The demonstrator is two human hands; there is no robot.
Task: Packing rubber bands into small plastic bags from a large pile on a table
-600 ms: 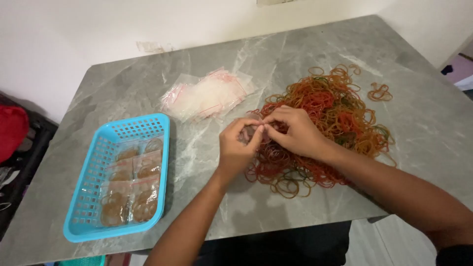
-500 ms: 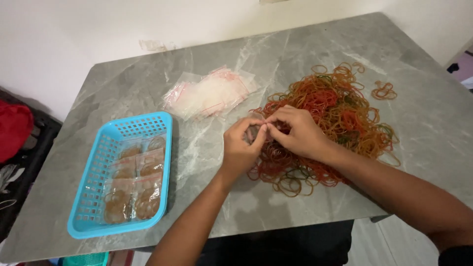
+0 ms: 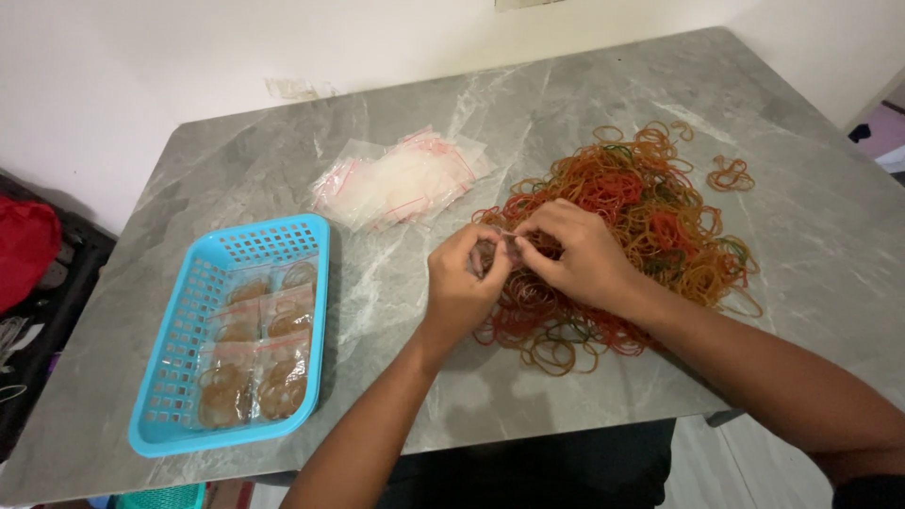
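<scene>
My left hand (image 3: 464, 283) and my right hand (image 3: 577, 253) meet over the near left edge of a big heap of rubber bands (image 3: 650, 203) in red, orange, brown and green. Both hands pinch a small clear plastic bag (image 3: 501, 243) between thumbs and fingertips; the fingers hide most of it. A pile of empty clear zip bags with red strips (image 3: 401, 179) lies beyond the left hand. Left of my forearm stands a blue plastic basket (image 3: 170, 415) holding several clear bags filled with brown rubber bands (image 3: 255, 349).
Everything rests on a grey marble-patterned table (image 3: 396, 104) set against a white wall. A few stray rubber bands (image 3: 731, 174) lie apart at the right. A red object (image 3: 24, 250) sits off the table's left edge.
The hands stay together over the heap's edge with only small finger movement on the bag. The view has shifted slightly.
</scene>
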